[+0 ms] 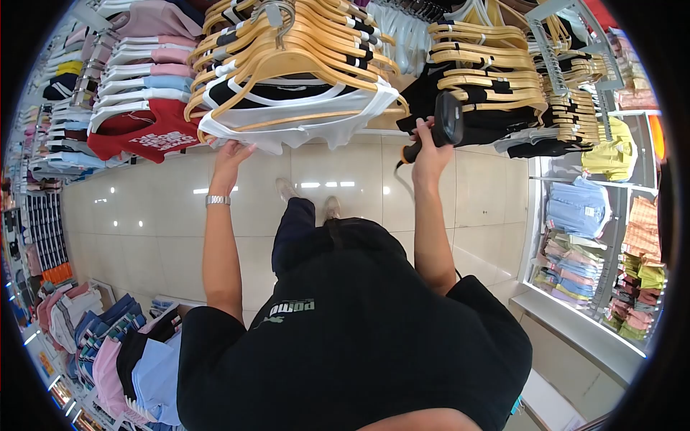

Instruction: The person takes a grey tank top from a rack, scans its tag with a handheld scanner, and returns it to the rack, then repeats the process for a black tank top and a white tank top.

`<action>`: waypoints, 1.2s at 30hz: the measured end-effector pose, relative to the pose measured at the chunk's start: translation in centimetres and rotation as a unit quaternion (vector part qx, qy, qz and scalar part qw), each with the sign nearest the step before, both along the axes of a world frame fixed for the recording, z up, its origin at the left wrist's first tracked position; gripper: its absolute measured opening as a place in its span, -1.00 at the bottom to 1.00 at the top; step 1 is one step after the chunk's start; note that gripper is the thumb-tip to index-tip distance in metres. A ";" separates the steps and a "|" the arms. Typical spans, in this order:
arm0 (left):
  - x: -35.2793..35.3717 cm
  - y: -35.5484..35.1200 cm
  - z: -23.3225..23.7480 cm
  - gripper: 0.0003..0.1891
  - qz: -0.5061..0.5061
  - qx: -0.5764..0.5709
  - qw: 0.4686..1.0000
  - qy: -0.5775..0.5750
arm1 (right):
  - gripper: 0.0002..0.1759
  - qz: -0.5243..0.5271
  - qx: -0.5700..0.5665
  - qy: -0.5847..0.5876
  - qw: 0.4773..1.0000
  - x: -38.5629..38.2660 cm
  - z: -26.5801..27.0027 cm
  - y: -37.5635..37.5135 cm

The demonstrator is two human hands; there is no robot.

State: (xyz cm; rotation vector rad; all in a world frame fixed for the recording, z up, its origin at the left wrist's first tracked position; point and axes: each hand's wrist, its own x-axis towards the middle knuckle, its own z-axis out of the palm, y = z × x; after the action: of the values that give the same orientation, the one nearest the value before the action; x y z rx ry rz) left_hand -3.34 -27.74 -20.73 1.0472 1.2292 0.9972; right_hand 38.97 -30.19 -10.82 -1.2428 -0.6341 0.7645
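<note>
My left hand (233, 156), with a silver watch (218, 200) on its wrist, is at the left lower part of a white top (302, 131). Its fingers grip the fabric there, though the fingertips are partly hidden. The top is on a light wooden hanger (284, 66) at the front of a rack. My right hand (429, 154) is wrapped round the handle of a black and orange barcode scanner (449, 118). The scanner's head points up, close to black garments (424, 93) on wooden hangers.
Red shirts (147, 133) hang to the left of the white top. More wooden hangers (496, 72) line the rack on the right. Shelves (535, 215) with folded clothes stand at the right, and hanging clothes (118, 359) are at lower left. Tiled floor (359, 161) lies below.
</note>
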 end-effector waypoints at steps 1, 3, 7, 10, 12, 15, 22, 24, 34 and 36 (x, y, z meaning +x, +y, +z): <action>0.6 0.1 0.0 -0.40 0.002 -0.001 0.999 0.045 | -0.74 -0.010 -0.021 0.017 1.000 0.2 -2.0 0.1; 2.0 0.1 0.1 -0.38 0.008 -0.001 0.991 0.136 | -0.74 -0.029 -0.063 0.051 0.996 0.2 -6.3 0.1; 3.3 0.5 -1.9 -0.44 0.082 -0.030 0.992 0.087 | -0.69 0.016 -0.085 0.074 0.993 -1.2 -11.5 -0.3; 4.6 -0.5 -2.8 -0.47 0.119 -0.031 0.986 -0.111 | -0.54 0.075 -0.081 0.102 0.989 -3.0 -12.9 0.2; 4.9 -1.2 -3.7 -0.49 0.106 -0.065 0.963 -0.238 | -0.46 0.130 -0.105 0.152 0.974 -4.0 -12.9 0.8; 5.1 -2.5 -5.1 -0.48 0.069 -0.110 0.955 -0.267 | -0.47 0.186 -0.125 0.172 0.959 -5.4 -13.4 1.3; 6.1 -5.4 -6.5 -0.45 0.036 -0.099 0.968 -0.226 | -0.52 0.229 -0.155 0.172 0.946 -6.4 -13.4 -1.4; 6.6 -6.6 -5.9 -0.48 0.061 -0.087 0.973 -0.205 | -0.52 0.232 -0.134 0.211 0.940 -6.6 -11.7 -2.8; 7.6 -11.9 -3.4 -0.55 0.061 -0.146 0.975 -0.156 | -0.37 0.328 -0.172 0.269 0.889 -3.2 -11.0 -7.7; 7.9 -12.8 -2.7 -0.55 0.040 -0.146 0.981 -0.123 | -0.34 0.342 -0.179 0.262 0.884 -2.7 -11.1 -8.4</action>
State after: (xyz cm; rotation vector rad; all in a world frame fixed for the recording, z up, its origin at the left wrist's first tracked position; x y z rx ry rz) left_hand 4.54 -40.50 -23.47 0.6315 1.1763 0.9423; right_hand 36.25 -38.57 -21.90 -1.0533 -0.4831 1.8087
